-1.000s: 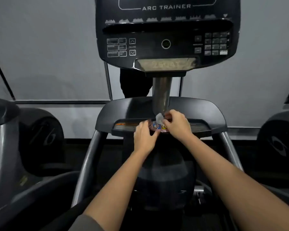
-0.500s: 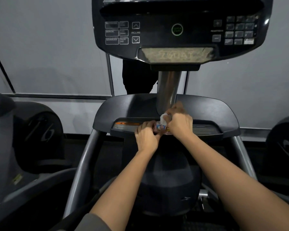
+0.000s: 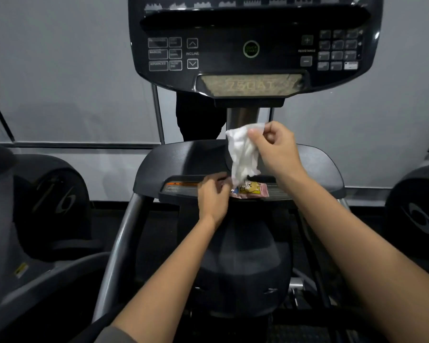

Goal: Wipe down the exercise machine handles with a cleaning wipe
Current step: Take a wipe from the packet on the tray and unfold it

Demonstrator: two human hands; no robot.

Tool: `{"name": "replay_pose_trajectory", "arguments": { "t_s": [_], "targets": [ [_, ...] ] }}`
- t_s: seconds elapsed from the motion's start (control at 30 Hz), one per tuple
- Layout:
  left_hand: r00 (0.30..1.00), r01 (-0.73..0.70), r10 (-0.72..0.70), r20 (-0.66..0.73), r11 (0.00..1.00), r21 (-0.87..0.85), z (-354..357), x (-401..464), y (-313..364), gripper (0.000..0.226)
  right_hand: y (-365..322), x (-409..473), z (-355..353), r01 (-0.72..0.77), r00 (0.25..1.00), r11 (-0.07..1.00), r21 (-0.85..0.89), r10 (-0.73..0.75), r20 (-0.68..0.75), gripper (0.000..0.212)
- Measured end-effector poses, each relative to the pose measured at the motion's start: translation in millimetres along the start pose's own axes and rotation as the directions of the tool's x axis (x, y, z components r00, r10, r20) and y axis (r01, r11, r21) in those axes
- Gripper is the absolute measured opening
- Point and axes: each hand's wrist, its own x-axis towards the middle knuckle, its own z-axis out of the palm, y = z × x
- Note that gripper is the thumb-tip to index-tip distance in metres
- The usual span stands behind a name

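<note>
Wipe (image 3: 243, 154) white, crumpled, hanging limp from right hand (image 3: 275, 147)

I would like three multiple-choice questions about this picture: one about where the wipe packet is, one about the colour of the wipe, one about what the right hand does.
1. Where does the wipe packet lie?
A. on the floor
B. on the machine's shelf below the console
C. on top of the console

2. What colour is the wipe?
A. white
B. blue
C. green

3. What is the right hand doing?
A. resting flat on the shelf
B. pressing a button
C. pinching the wipe above the packet

Answers: 1 B, the packet sits on the shelf beside the left hand. 2 A, it is plainly white. 3 C, thumb and fingers hold the wipe's top.
</note>
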Motion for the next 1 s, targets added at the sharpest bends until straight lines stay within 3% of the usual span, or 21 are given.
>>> {"name": "replay_pose_trajectory", "arguments": {
  "t_s": [0.03,0.1,0.17,0.23,0.4,0.53,0.7,0.77,0.83,0.9,1.0],
  "targets": [
    [0.999,0.047,-0.046,0.012,0.977,-0.209,-7.2,-7.6,14.6,0.031,-3.2,-7.4,-4.5,-0.024,0.999,0.999,0.049,0.023,0.036,0.013],
    [0.97,0.203,-0.114,0.213,0.863,-0.463,-22.2,-22.7,47.5,0.051,-8.3,-21.8,-12.5,-0.063,0.996,0.992,0.11,0.056,0.069,0.013],
    [0.902,0.288,-0.027,0.43,0.781,-0.554,-36.5,-41.7,73.3,0.076,-14.7,-37.6,-18.3,-0.08,0.994,0.99,0.114,0.072,0.078,0.014],
    [0.873,0.304,0.05,0.485,0.722,-0.622,-49.8,-62.6,90.6,0.079,-22.7,-55.1,-23.1,-0.103,0.993,0.987,0.12,0.095,0.073,0.017],
    [0.912,0.25,0.011,0.409,0.775,-0.58,-78.7,-107.4,111.3,0.022,-57.2,-111.9,-38.4,-0.21,0.972,0.962,0.175,0.187,0.14,0.016],
    [0.892,0.313,-0.02,0.452,0.748,-0.585,-109.0,-144.9,126.9,0.027,-91.5,-159.8,-50.6,-0.373,0.927,0.839,0.396,0.315,0.205,0.008],
    [0.878,0.339,-0.033,0.478,0.747,-0.572,-144.4,-200.9,139.8,0.021,-129.1,-233.2,-57.1,-0.474,0.878,0.765,0.436,0.377,0.295,0.012],
    [0.902,0.253,-0.003,0.432,0.813,-0.524,-154.5,-226.6,145.8,0.013,-144.7,-261.6,-58.9,-0.469,0.883,0.726,0.503,0.388,0.265,0.009],
    [0.956,0.104,0.034,0.291,0.888,-0.447,-162.4,-253.9,150.8,0.021,-157.2,-287.8,-62.4,-0.45,0.89,0.704,0.549,0.404,0.21,0.009],
    [0.973,-0.028,0.119,0.2,0.914,-0.405,-172.2,-285.5,157.3,0.019,-167.4,-313.5,-66.4,-0.406,0.904,0.721,0.562,0.406,0.133,0.02],
    [0.88,0.021,0.203,0.428,0.885,-0.465,-185.6,-331.4,172.6,0.033,-182.5,-353.1,-73.7,-0.346,0.916,0.771,0.534,0.402,0.014,0.027]
  ]
}}
